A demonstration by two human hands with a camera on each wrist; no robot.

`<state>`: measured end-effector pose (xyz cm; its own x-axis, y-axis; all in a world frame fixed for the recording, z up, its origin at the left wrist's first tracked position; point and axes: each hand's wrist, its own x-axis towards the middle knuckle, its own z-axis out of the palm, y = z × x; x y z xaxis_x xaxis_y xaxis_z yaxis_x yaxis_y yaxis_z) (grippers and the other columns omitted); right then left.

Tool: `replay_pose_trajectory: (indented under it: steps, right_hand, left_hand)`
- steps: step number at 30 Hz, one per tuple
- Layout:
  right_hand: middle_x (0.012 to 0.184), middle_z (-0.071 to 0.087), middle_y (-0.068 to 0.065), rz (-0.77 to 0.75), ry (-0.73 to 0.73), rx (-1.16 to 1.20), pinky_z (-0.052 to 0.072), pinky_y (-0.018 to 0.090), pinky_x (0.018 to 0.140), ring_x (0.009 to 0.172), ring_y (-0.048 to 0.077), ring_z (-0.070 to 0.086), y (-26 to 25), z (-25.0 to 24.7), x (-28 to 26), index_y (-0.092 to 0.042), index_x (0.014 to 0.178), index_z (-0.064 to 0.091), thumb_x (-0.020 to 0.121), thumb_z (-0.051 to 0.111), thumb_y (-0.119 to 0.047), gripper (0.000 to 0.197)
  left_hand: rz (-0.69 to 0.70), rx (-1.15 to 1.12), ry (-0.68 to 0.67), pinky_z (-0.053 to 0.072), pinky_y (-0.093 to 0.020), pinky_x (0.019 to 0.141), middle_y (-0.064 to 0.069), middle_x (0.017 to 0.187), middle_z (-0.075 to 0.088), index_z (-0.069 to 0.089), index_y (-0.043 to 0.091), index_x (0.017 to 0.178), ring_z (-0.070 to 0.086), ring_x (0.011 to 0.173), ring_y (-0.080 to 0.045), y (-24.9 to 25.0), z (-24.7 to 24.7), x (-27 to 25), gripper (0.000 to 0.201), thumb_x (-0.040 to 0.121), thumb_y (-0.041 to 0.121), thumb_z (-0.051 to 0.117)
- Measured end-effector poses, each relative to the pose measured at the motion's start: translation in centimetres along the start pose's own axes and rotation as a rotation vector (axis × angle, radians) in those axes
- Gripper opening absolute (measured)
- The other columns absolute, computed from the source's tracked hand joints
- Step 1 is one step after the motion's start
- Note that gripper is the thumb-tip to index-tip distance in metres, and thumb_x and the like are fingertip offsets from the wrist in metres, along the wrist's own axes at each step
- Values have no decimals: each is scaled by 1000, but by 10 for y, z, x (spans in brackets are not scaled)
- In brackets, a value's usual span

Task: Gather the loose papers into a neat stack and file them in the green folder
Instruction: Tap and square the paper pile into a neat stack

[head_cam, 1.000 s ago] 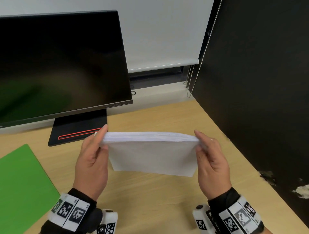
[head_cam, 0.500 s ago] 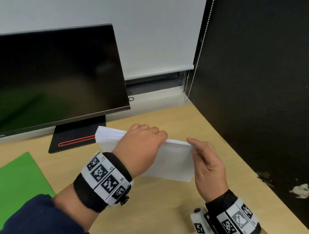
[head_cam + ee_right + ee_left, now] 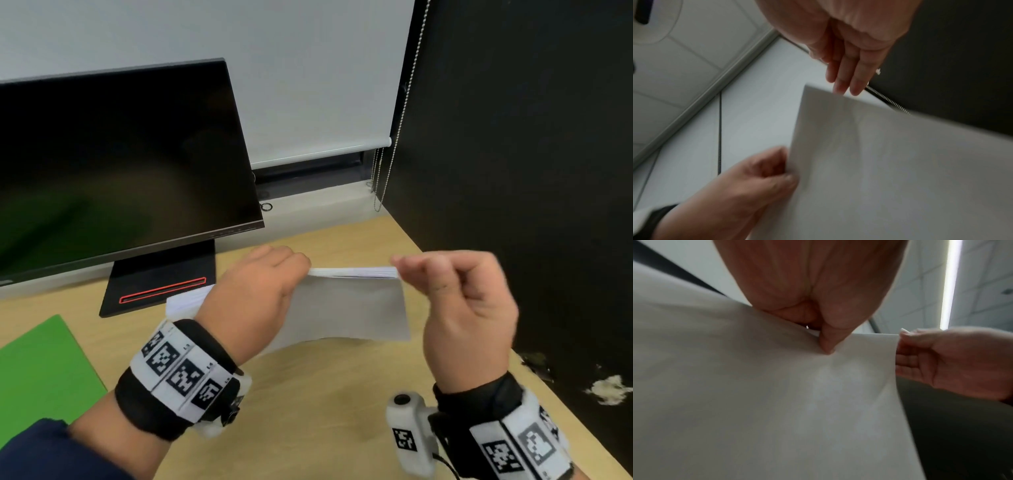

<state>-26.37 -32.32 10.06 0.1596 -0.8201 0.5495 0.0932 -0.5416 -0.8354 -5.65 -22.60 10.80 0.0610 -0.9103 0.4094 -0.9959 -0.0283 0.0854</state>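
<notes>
A stack of white papers stands on its long edge above the wooden desk, sagging toward me. My left hand reaches over from the left and pinches the stack's top edge, thumb on the near face. My right hand is at the stack's upper right corner, its fingers loosely bent. In the right wrist view its fingertips touch the paper's edge without clasping it. The green folder lies flat at the desk's left edge, apart from both hands.
A dark monitor on a black stand is just behind the papers at the left. A black wall panel borders the desk on the right. A blind's bead chain hangs at the back corner.
My left hand turned over and now grips the stack from above, nearer its middle. My right hand has released its side hold and risen to the stack's upper right corner.
</notes>
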Motion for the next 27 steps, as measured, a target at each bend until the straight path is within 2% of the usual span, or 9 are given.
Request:
replay_pose_trajectory:
  steps: [2,4,6,8,11,14,17,20,27]
  right_hand:
    - [106,68,20,-16,-8,28,58,47,90,103,29,70,2,-7,9,-9,104,59,96,62,-8,9]
    - [132,57,4,59,-202,-81,49,29,105,127,12,57,15,-13,12,-11,133,46,89,72,-24,53]
    - [140,45,-24,198,-434,-248,38,4,101,131,-16,40,22,-16,15,-29,151,27,85,73,-34,81]
    - [130,54,-24,178,-539,-386,44,9,94,120,-13,49,28,-20,18,-39,143,38,92,65,-30,58]
    - [92,66,-5,64,-490,-499,53,33,70,86,9,61,32,-23,22,-24,98,63,98,54,-25,10]
    - [76,61,-1,-11,-360,-572,52,38,61,73,15,59,33,-25,19,-12,81,61,94,59,-29,22]
    - [93,67,4,243,-151,-255,55,33,72,82,14,65,35,-26,15,-12,99,60,88,70,-25,19]
    - [133,65,11,572,-287,377,51,48,101,123,28,62,36,-15,7,-14,138,49,89,64,-16,51]
    - [121,73,1,414,-234,352,57,36,90,110,22,69,21,10,-17,-11,125,62,94,49,-22,35]
  left_hand:
    - [-107,-82,48,49,-36,65,-4,82,66,67,9,93,58,77,-24,-9,-7,-6,13,87,4,57]
    - [-249,-227,99,43,-31,62,2,79,64,66,15,96,54,73,-14,-17,-16,-11,13,96,14,53]
    - [-353,-384,121,46,-31,57,3,77,63,64,27,93,58,71,-14,-20,-24,-17,16,101,18,53]
    - [-379,-454,141,47,-23,59,5,91,65,62,33,89,61,80,-16,-20,-30,-21,21,99,15,57]
    - [-394,-485,170,47,-20,58,10,100,64,59,40,86,63,85,-13,-25,-34,-28,30,99,13,58]
    - [-416,-529,189,52,-31,60,9,100,67,62,40,89,65,83,-13,-31,-35,-35,22,100,21,58]
    - [-448,-631,217,54,-25,60,12,101,70,62,51,89,68,82,-8,-31,-35,-40,38,101,15,58]
    - [-526,-828,286,58,-30,68,11,99,75,66,50,91,71,82,-5,-27,-27,-42,28,98,24,59]
    - [-685,-1174,426,59,-15,72,12,97,79,63,24,104,72,85,1,-9,7,-42,28,102,1,48]
